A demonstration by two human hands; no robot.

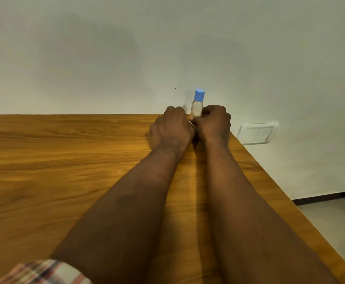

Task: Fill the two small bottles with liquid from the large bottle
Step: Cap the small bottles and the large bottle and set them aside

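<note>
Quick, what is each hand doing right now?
Left hand: closed; what it holds is hidden.
Right hand: closed around the blue-capped bottle.

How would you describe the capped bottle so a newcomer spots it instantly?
Follow the wooden table to its far edge by the pale wall. There both hands, left and right, close together around the base of a small clear bottle. Its blue cap is the only bright colour there.
</note>
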